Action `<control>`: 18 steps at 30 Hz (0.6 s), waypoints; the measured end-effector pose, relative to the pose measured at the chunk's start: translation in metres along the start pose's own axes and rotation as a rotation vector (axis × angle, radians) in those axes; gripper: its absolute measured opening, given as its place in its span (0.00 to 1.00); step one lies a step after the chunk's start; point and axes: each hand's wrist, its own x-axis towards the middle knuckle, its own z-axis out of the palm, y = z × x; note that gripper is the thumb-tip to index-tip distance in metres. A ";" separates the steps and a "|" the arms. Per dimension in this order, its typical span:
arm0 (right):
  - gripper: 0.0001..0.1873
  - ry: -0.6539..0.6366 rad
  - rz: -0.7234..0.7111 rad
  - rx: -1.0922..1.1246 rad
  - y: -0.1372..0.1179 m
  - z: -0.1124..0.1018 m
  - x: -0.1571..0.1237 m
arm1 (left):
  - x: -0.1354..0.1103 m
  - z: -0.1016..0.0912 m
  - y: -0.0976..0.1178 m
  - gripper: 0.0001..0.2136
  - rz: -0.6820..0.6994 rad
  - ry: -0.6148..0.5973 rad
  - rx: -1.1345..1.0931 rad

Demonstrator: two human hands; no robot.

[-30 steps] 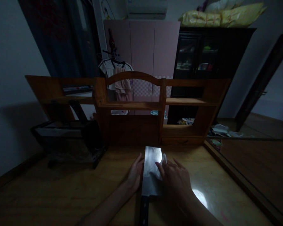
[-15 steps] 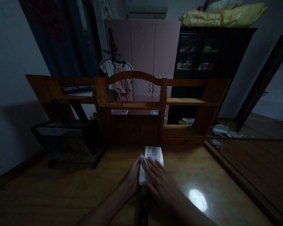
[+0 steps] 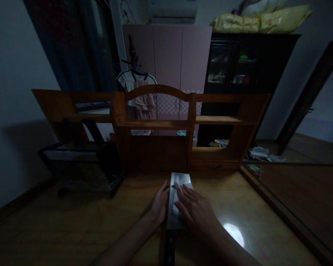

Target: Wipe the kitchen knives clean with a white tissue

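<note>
A kitchen cleaver (image 3: 170, 218) lies flat on the wooden table, its broad metal blade pointing away and its black riveted handle toward me. My right hand (image 3: 195, 205) presses a folded white cloth or tissue (image 3: 176, 206) against the blade, fingers laid over it. Part of the cloth is hidden beneath the fingers. Along the blade's left edge stands my left hand (image 3: 159, 205), fingers stretched forward, holding nothing; whether it touches the metal I cannot tell.
To the left stands a dark knife rack (image 3: 83, 166) with black handles sticking up. A wooden shelf unit (image 3: 155, 123) runs along the table's back. A raised wooden edge (image 3: 277, 207) borders the right side, and a bright light reflection (image 3: 234, 234) shows on the tabletop (image 3: 219, 195).
My right hand has slid to the right with the cloth, away from the blade's left edge, baring more of the blade. My left hand stays nearly in place, now apart from the cloth.
</note>
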 end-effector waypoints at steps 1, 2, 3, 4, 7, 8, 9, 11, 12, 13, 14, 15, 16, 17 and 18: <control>0.24 0.006 0.007 -0.005 0.001 -0.001 0.000 | 0.000 0.000 0.000 0.24 0.002 -0.005 -0.001; 0.23 0.014 0.013 -0.009 0.002 -0.002 0.000 | 0.000 0.000 0.000 0.24 0.002 -0.014 -0.004; 0.23 0.025 0.017 -0.015 0.003 -0.004 0.000 | 0.000 0.001 0.000 0.24 -0.002 -0.025 -0.010; 0.21 0.035 0.017 -0.024 0.004 -0.005 -0.001 | -0.001 0.001 0.000 0.25 -0.005 -0.029 -0.014; 0.19 0.054 0.044 -0.062 0.007 -0.009 -0.002 | -0.003 0.006 0.002 0.25 -0.007 0.005 -0.008; 0.19 0.057 0.078 -0.073 0.007 -0.010 -0.002 | -0.004 0.009 0.003 0.25 -0.006 0.021 0.000; 0.19 0.063 0.115 -0.082 0.008 -0.012 -0.002 | -0.005 0.011 0.004 0.25 -0.006 0.030 0.009; 0.20 0.107 0.168 -0.096 0.010 -0.014 -0.003 | -0.006 0.016 0.004 0.24 -0.003 0.029 0.019; 0.21 0.140 0.159 -0.101 0.011 -0.015 -0.003 | -0.007 0.018 0.004 0.24 0.003 0.026 0.019; 0.23 0.171 0.125 -0.101 0.011 -0.016 -0.002 | -0.007 0.020 0.003 0.23 0.011 0.028 0.013; 0.24 0.195 0.078 -0.096 0.010 -0.016 -0.002 | -0.006 0.021 0.001 0.21 0.020 0.040 0.003; 0.26 0.203 0.029 -0.085 0.009 -0.015 -0.001 | -0.005 0.021 -0.001 0.20 0.025 0.060 -0.007; 0.28 0.192 -0.016 -0.070 0.006 -0.014 0.000 | -0.004 0.020 -0.003 0.20 0.021 0.079 -0.014; 0.30 0.170 -0.052 -0.051 0.003 -0.013 0.001 | -0.003 0.019 -0.005 0.20 0.010 0.095 -0.017; 0.31 0.144 -0.075 -0.032 0.000 -0.010 0.001 | -0.002 0.018 -0.007 0.21 -0.002 0.103 -0.020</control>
